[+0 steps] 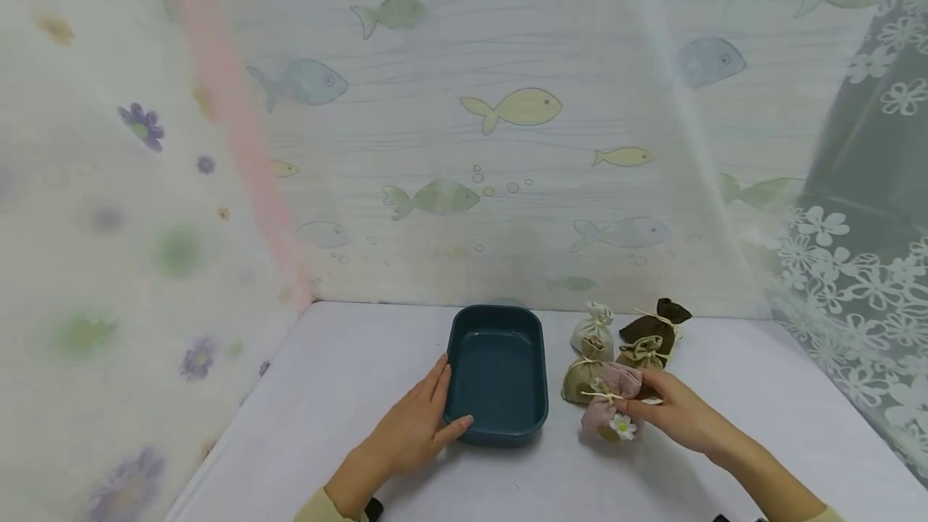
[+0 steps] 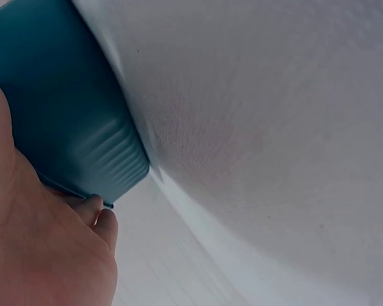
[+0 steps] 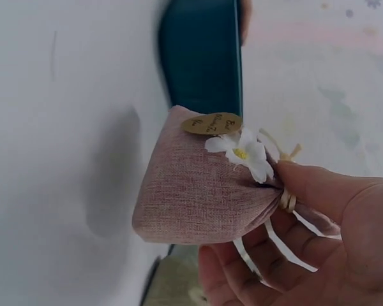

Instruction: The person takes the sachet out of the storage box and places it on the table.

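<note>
Three sachets (image 1: 623, 345) behind; left tabletop (image 1: 326, 377) free

I see a white table (image 1: 348, 393) running to a far wall hung with a pale sheet (image 1: 464, 143) printed with green, blue and yellow fish and small bubbles. On my left a sheer curtain (image 1: 109, 224) carries blurred purple and green flowers, with a pink stripe (image 1: 232, 135) down its far edge. On my right hangs a white lace curtain (image 1: 863, 280) of flower shapes, dark behind it. The light is soft and even.
</note>
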The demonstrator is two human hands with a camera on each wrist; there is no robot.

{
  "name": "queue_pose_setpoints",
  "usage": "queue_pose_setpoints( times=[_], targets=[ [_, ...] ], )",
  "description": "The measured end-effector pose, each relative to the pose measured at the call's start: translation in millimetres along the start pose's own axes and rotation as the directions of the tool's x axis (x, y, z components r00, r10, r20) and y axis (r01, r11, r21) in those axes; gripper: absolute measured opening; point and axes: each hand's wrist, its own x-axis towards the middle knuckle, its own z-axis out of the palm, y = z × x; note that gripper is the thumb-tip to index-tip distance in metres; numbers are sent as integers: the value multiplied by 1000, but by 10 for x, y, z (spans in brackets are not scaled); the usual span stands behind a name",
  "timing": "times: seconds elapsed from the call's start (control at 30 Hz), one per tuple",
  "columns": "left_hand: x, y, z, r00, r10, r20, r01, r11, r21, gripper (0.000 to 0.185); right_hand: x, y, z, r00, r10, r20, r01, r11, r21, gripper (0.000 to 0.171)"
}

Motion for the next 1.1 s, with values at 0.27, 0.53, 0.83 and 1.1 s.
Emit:
queue_pose_setpoints(
  times=[0.27,0.53,0.83,1.1],
  targets=[
    [43,-9,-16,1000,-1,-9,1,1000,4,93,-10,193,-71,999,39,-13,-40,999,-27,22],
    [67,17,-12,1000,18,-25,-18,1000,-17,91,2,321,-89,996,89,-19,-89,996,-28,28],
    [142,-4,44,1000,12,-3,-13,994,-106,95,-152,314,-396,995,92,37,-90,995,-42,42],
    [96,-35,-16,1000,-13,-5,11,960,-279,88,-206,264,-567,994,72,-86,-88,976,-198,42]
  ],
)
